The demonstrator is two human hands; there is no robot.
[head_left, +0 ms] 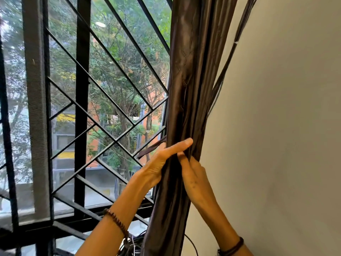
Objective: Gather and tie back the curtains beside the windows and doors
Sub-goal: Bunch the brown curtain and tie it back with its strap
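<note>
Head view: dark satin curtain (186, 80) hangs bunched betw. window grille (110, 111) & wall (276, 126). The left hand (160, 161) wraps the bundle, one digit straight across the front, the rest hidden behind. The right hand (193, 174) has its fingers dug into the folds, clamped on fabric. A tie strip (150, 148) pokes out left. Cloth looks light, soft, slippery, so prob. best gripped round the whole bunch, not one fold.

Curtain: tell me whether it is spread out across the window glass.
No: the curtain is bunched into a narrow bundle beside the wall, leaving the window grille uncovered.
</note>
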